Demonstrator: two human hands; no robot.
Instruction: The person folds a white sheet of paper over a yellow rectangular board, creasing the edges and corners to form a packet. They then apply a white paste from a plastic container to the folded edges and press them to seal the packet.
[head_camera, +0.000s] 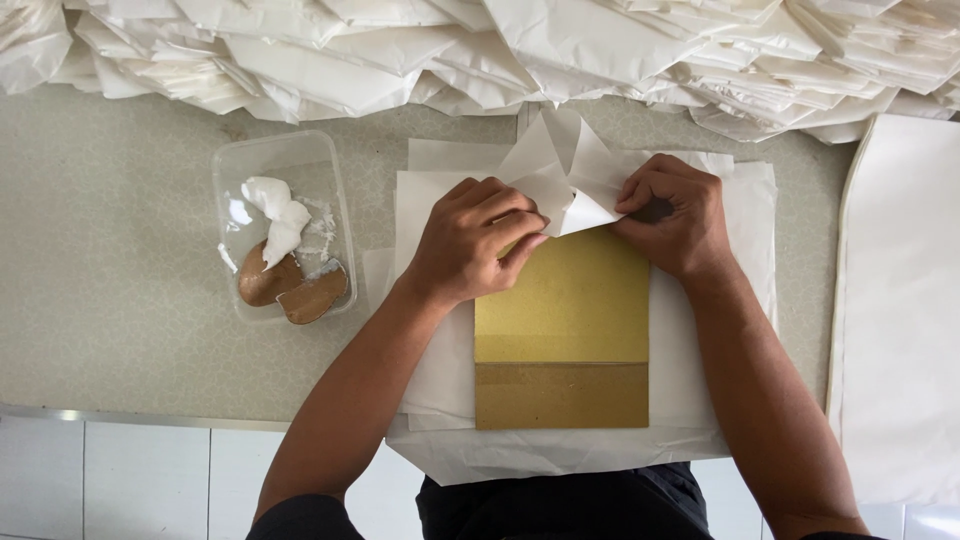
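pale speckled counter (120, 300) fills the head view, with a white tiled edge along its near side. across the far edge, from ten to two o'clock, lies a long heap of folded white paper bags (500, 50). at the centre sits a stack of white paper sheets (745, 260), and on top of it a gold card board (560, 300) whose near strip is plain brown. the left hand (470, 240) rests at the board's far left corner, its grip curled shut, fingertips pinching the white paper fold (560, 180) that rises at twelve o'clock of the board. the right hand (675, 215) sits at the far right corner, also closed in a loose fist, thumb and fingers pressing the same fold's other side. the two hands are near each other, the paper peak between them. at nine o'clock of the left hand stands a clear plastic tub (330, 170) holding white paste (280, 215) and two brown paddle-shaped pieces (300, 290). at three o'clock, well apart, lies another white stack (900, 300).
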